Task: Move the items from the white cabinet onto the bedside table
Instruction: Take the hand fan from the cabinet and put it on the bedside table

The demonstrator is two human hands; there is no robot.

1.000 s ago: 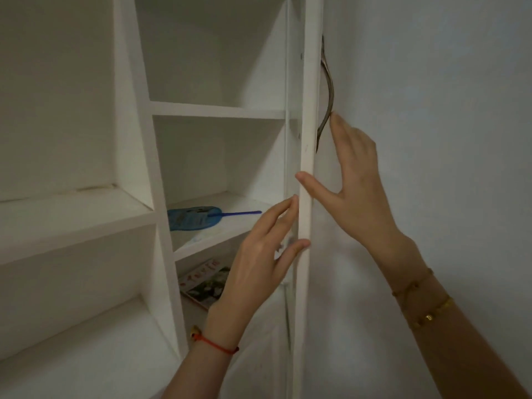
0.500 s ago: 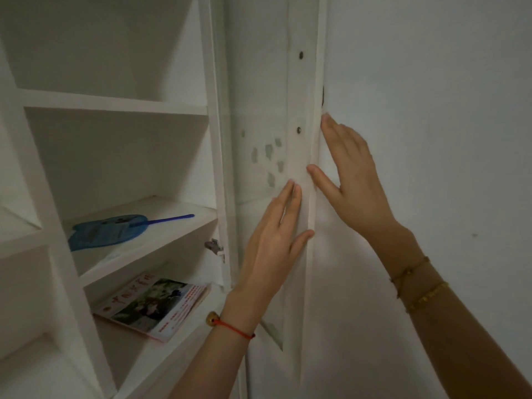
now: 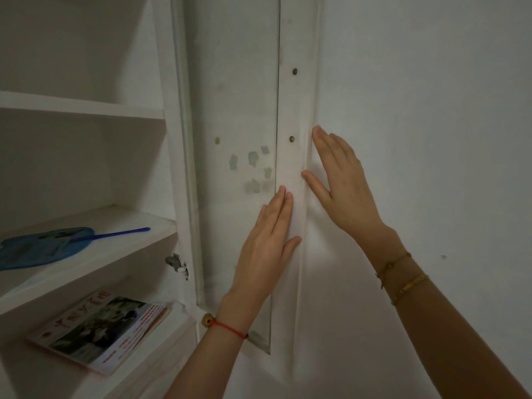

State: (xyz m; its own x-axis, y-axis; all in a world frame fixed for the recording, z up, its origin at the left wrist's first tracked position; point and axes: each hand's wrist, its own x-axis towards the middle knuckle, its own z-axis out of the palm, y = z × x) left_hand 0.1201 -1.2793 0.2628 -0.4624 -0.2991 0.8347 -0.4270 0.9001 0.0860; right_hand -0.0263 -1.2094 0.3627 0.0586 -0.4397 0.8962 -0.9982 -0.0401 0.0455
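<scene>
The open cabinet door is pressed by the left hand and right hand, fingers straight and flat.

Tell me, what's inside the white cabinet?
Inside the white cabinet, a blue fan lies on the middle shelf, and a picture magazine lies on the shelf below. The upper shelf shows nothing; parts beyond the picture's left edge are unseen.

Two hands: left hand, right hand. One blue fan at left. One magazine at lower left. Two screws in the door, upper centre. Three bracelets.
</scene>
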